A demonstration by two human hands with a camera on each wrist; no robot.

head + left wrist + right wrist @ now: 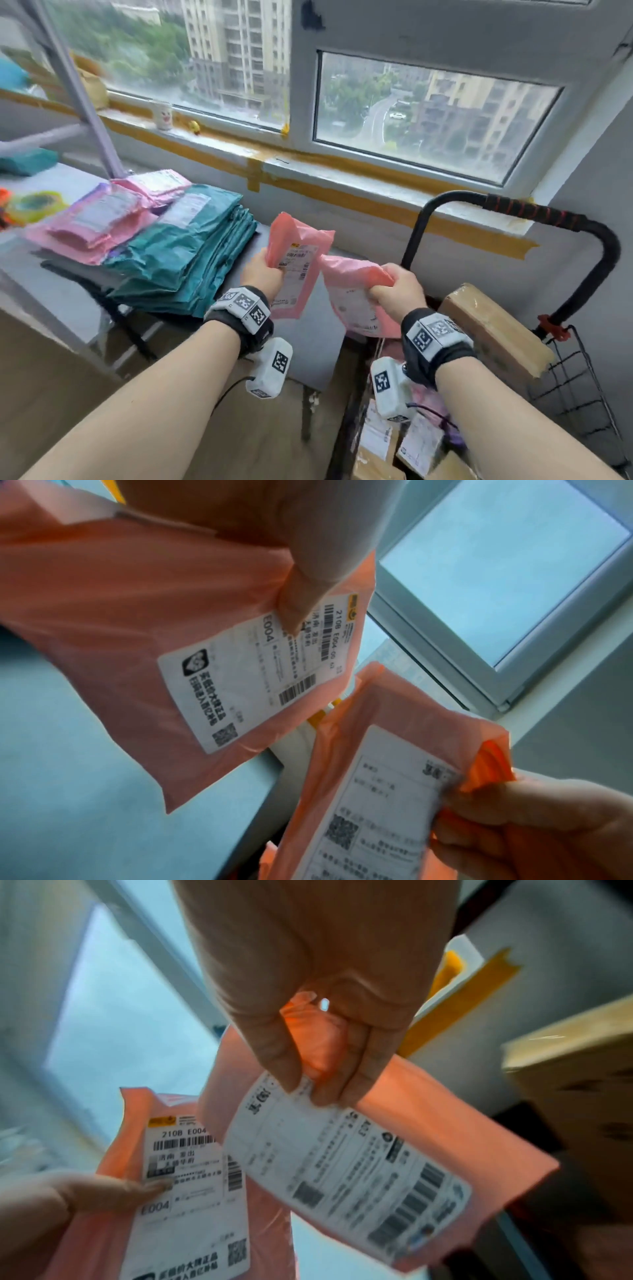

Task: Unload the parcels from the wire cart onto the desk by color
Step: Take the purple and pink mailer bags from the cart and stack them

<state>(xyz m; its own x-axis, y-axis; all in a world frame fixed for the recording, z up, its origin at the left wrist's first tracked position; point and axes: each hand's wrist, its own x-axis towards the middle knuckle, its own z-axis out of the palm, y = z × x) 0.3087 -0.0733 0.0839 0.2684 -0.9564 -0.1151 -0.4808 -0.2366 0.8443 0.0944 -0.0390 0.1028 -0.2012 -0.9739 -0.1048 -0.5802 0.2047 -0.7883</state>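
My left hand pinches a pink parcel with a white shipping label, held up over the desk's right end; the thumb lies on the label. My right hand grips a second pink parcel by its bunched top edge, held above the wire cart. The two parcels hang side by side, nearly touching. On the desk lie a pile of pink parcels and a pile of teal parcels.
Brown cardboard boxes and labelled parcels fill the cart, whose black handle arches behind. A window sill with yellow tape runs along the back. A metal frame post stands at the desk's far left.
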